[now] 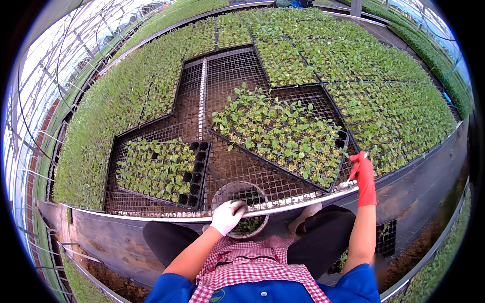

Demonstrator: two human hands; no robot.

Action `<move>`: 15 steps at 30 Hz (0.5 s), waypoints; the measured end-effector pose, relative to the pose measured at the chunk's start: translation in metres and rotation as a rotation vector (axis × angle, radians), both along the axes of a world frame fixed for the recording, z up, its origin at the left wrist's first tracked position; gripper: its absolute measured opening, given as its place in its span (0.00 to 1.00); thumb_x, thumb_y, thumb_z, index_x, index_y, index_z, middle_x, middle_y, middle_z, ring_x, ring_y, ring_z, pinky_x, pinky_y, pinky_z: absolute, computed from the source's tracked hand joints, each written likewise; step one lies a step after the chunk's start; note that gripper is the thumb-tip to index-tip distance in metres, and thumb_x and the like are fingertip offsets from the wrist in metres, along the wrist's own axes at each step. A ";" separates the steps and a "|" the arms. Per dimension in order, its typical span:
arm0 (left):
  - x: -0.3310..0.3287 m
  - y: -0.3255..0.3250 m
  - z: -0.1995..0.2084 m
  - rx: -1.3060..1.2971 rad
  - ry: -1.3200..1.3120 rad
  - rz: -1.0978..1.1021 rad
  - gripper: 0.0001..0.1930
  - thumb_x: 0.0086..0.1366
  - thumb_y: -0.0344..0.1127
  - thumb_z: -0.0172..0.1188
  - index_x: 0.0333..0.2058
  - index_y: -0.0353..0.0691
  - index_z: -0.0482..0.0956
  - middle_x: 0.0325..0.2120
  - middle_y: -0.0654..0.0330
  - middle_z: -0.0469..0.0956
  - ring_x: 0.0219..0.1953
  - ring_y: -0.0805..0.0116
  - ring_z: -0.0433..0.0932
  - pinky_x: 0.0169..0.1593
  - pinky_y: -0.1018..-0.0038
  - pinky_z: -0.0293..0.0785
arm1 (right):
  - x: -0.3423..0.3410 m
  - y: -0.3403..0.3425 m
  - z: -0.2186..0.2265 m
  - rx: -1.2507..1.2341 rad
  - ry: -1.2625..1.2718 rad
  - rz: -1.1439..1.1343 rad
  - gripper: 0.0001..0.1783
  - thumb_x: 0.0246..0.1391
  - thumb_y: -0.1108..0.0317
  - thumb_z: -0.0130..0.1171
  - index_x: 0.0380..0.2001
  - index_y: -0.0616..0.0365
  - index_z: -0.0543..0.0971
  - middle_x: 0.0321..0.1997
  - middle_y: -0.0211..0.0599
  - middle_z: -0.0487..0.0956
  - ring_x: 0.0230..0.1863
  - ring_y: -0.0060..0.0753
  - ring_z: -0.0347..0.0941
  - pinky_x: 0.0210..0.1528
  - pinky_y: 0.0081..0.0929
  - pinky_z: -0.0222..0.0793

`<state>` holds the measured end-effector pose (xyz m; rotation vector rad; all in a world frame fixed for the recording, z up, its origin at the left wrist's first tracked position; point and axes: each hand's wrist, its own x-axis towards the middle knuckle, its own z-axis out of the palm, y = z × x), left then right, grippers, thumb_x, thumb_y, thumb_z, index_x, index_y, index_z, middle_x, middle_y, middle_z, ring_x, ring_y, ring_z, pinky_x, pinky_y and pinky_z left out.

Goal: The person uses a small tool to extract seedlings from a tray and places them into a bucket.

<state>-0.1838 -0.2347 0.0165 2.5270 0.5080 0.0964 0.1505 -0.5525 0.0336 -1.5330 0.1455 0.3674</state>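
My left hand (227, 217), in a white glove, is at the bench's front edge beside the rim of a round bucket (260, 230) with green leaves in it. Its fingers are curled, and whatever they hold is hidden. On the right, my right hand (362, 174) wears a long red rubber glove. Its fingers close on a thin pale tool (345, 185), whose exact kind I cannot make out, by the near right corner of a large seedling tray (280, 134). That tray lies askew on the mesh. Left of it is a smaller seedling tray (156, 169) with several bare cells along its right side.
Black trays of dense seedlings (141, 86) surround the mesh bench top (230, 68) at left, back and right. A pale rail (288, 202) runs along the bench's front edge. My knees are apart below it. An empty-celled black tray (386, 237) lies low at right.
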 end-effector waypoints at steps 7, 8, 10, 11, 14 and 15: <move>-0.002 -0.001 0.003 0.056 0.058 -0.028 0.14 0.60 0.46 0.53 0.39 0.49 0.81 0.34 0.57 0.79 0.39 0.56 0.78 0.44 0.65 0.73 | -0.036 -0.005 -0.008 -0.312 0.224 0.307 0.26 0.57 0.55 0.44 0.44 0.71 0.75 0.10 0.33 0.66 0.10 0.36 0.71 0.13 0.24 0.61; -0.002 -0.001 0.002 0.053 0.050 -0.035 0.14 0.60 0.46 0.53 0.39 0.49 0.81 0.34 0.57 0.79 0.39 0.56 0.78 0.44 0.65 0.73 | -0.037 -0.001 -0.005 -0.382 0.208 0.364 0.26 0.55 0.56 0.46 0.43 0.71 0.75 0.11 0.34 0.67 0.12 0.35 0.72 0.13 0.24 0.62; -0.003 -0.002 0.000 0.015 0.061 -0.025 0.14 0.60 0.47 0.53 0.39 0.49 0.81 0.34 0.56 0.79 0.39 0.56 0.78 0.44 0.64 0.73 | -0.040 0.006 -0.001 -0.491 0.202 0.413 0.23 0.55 0.56 0.47 0.35 0.69 0.78 0.12 0.35 0.70 0.13 0.32 0.72 0.14 0.23 0.62; -0.002 -0.002 0.002 0.015 0.052 -0.027 0.14 0.60 0.47 0.53 0.39 0.49 0.81 0.34 0.56 0.79 0.39 0.56 0.78 0.44 0.64 0.73 | -0.041 0.011 0.003 -0.493 0.194 0.409 0.23 0.55 0.56 0.47 0.35 0.69 0.78 0.12 0.35 0.70 0.13 0.32 0.72 0.14 0.23 0.62; -0.002 -0.003 0.003 0.008 0.062 -0.023 0.14 0.61 0.47 0.53 0.39 0.49 0.81 0.34 0.55 0.79 0.39 0.55 0.78 0.44 0.64 0.73 | -0.042 0.016 0.005 -0.415 0.259 0.474 0.21 0.55 0.57 0.48 0.24 0.67 0.76 0.13 0.38 0.72 0.13 0.32 0.72 0.14 0.22 0.62; 0.000 -0.003 0.001 0.015 0.049 -0.022 0.14 0.61 0.47 0.53 0.39 0.49 0.81 0.34 0.55 0.79 0.39 0.55 0.78 0.44 0.64 0.73 | -0.039 0.019 -0.005 -0.395 0.253 0.523 0.20 0.55 0.58 0.48 0.21 0.66 0.75 0.13 0.38 0.72 0.13 0.32 0.73 0.14 0.21 0.62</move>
